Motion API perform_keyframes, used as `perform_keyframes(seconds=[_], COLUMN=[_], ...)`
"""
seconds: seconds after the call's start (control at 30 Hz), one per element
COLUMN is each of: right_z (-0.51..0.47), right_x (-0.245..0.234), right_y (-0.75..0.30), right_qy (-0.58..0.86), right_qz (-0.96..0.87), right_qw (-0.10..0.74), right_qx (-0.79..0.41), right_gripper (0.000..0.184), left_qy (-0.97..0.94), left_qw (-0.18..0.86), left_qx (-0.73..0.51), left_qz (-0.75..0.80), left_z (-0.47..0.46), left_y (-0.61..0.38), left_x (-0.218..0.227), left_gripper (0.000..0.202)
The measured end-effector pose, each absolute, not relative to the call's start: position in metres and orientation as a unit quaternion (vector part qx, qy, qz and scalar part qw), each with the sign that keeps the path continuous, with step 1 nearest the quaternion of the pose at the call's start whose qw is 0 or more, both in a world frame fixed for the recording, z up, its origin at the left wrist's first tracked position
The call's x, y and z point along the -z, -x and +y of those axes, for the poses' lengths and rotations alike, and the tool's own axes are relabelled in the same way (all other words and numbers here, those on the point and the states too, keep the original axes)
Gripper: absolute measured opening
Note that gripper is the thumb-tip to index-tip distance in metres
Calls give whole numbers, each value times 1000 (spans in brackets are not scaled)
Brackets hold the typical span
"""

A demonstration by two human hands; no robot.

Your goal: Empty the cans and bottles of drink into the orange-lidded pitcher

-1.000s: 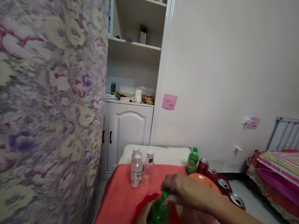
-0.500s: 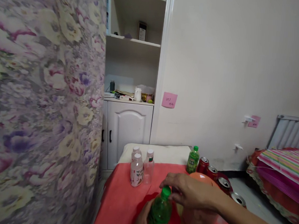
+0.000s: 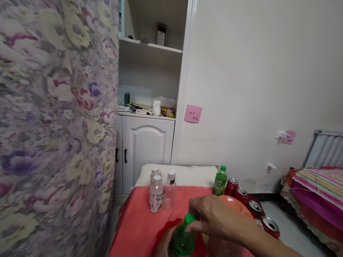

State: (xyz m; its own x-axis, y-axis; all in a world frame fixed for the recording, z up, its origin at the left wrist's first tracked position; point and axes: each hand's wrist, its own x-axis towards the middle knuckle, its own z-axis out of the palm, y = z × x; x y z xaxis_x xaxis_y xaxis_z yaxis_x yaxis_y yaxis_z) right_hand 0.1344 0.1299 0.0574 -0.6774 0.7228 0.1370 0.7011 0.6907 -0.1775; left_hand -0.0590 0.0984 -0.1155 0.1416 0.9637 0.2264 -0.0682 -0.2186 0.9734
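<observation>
My left hand (image 3: 163, 251) is wrapped round the body of a green plastic bottle (image 3: 183, 243), low at the front of the table. The bottle leans slightly. At its top my right hand (image 3: 213, 217) has thumb and fingers closed about the green cap (image 3: 188, 218); the far fingertips are partly hidden. Under my right forearm stands a translucent container with an orange top (image 3: 233, 202), mostly covered by the arm. Beyond my left hand, a clear bottle with a white cap (image 3: 170, 191) stands beside a labelled white-capped bottle (image 3: 156, 196), with a similar bottle (image 3: 155, 172) behind.
Another green bottle (image 3: 220, 181) stands upright at the back right of the red-covered table (image 3: 136, 224). Several red cans, among them a front can (image 3: 271, 227), line the right edge. A floral curtain (image 3: 49, 134) hangs at left; a white cabinet (image 3: 147, 154) is behind.
My right hand has shifted at the bottle's cap, and its thumb now lies against the cap's near side. My left hand keeps its hold. The view has moved slightly.
</observation>
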Motion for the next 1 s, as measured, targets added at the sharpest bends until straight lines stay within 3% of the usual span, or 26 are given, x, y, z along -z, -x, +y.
perform_keyframes(seconds=[0.07,0.13,0.3,0.5,0.67,0.83,0.93,1.0], right_z=[128,127,121,119,125,132,133,134], right_x=[-56,-55,-56,-51,-42,-36,-38,-40], right_y=[-135,-136,-131,-131,-133,-131,-130,-129], right_qy=[396,374,387,393,361,367,356,346], right_qz=[-909,-915,-911,-904,-914,-908,-914,-921], right_qw=[115,132,120,141,149,166,151,132], right_qx=[-65,-75,-80,-95,-107,-118,-121,-123], right_gripper=[53,57,20,56,17,21,33,30], left_qy=[-578,-580,-585,-579,-588,-604,-601,-601], left_qw=[484,483,468,473,464,430,428,427], left_qx=[-527,-528,-530,-534,-526,-519,-519,-520], left_qz=[392,390,398,395,402,427,431,432], left_z=[98,97,96,100,105,111,113,113], left_y=[60,61,61,61,62,66,65,64], left_x=[114,113,114,117,127,139,141,140], left_gripper=[75,74,72,76,77,75,74,74])
